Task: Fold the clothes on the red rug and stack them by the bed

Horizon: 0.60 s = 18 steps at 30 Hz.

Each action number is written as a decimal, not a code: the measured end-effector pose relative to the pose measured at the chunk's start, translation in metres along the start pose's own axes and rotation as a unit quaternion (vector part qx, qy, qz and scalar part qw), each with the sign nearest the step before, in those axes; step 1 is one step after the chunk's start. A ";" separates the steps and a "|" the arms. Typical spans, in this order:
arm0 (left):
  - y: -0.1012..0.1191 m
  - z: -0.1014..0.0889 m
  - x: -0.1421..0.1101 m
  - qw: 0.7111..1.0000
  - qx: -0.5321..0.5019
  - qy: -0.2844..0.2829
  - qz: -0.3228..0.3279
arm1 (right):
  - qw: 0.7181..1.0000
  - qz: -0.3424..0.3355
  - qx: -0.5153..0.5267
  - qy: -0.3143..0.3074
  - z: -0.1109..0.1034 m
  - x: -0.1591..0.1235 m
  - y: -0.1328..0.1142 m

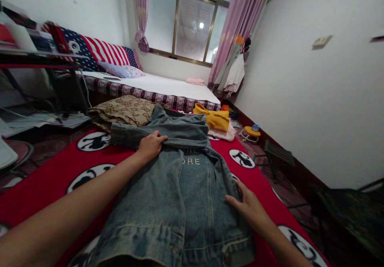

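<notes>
A blue-green denim jacket (195, 203) lies spread on a red blanket, its hem towards me. One sleeve (177, 130) is folded across the upper part, partly covering pale lettering. My left hand (152, 145) holds that folded sleeve near its middle, fingers bent down on the cloth. At the jacket's right side edge rests my right hand (250, 205), its thumb apart from the fingers and touching the denim. Some of the right fingertips are hidden by the cloth edge.
The red blanket (90, 155) has black-and-white round prints. Beyond the jacket lie a brown patterned cloth (126, 111) and a folded yellow garment (214, 118) on pale pink cloth (223, 133). A bed (168, 84) stands behind; stools (274, 155) are at right, a desk (36, 55) at left.
</notes>
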<state>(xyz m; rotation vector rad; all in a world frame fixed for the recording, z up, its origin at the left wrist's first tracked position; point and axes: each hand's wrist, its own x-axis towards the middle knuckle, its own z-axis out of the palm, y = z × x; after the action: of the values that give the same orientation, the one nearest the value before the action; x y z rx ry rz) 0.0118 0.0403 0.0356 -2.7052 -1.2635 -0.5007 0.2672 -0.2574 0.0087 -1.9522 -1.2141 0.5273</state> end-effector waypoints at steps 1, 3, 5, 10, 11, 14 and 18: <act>-0.004 -0.006 0.008 1.000 0.001 -0.008 0.001 | 1.000 -0.009 0.013 0.005 0.001 0.001 -0.002; -0.012 -0.022 0.024 1.000 -0.005 0.008 -0.010 | 0.999 -0.028 0.034 0.012 0.003 0.002 -0.010; -0.021 -0.044 0.037 0.998 -0.009 0.056 -0.026 | 0.998 -0.046 0.052 0.006 0.003 0.002 -0.025; -0.053 -0.099 0.048 0.988 0.016 0.149 -0.027 | 0.992 -0.086 0.073 -0.056 0.003 -0.004 -0.078; -0.060 -0.104 0.047 0.987 0.023 0.155 -0.034 | 0.991 -0.090 0.068 -0.076 0.004 -0.005 -0.088; -0.084 -0.106 0.035 0.987 0.054 0.144 -0.057 | 0.976 -0.065 0.065 -0.198 0.010 -0.011 -0.108; -0.105 -0.083 0.013 0.991 0.084 0.090 -0.058 | 0.885 -0.026 0.169 -0.434 0.026 -0.016 -0.108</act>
<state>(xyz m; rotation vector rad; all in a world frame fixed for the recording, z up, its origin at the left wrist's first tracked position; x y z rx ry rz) -0.0806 0.0980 0.1139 -2.4012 -1.3518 -0.6083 0.1804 -0.2333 0.0763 -1.3781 -1.5440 1.5791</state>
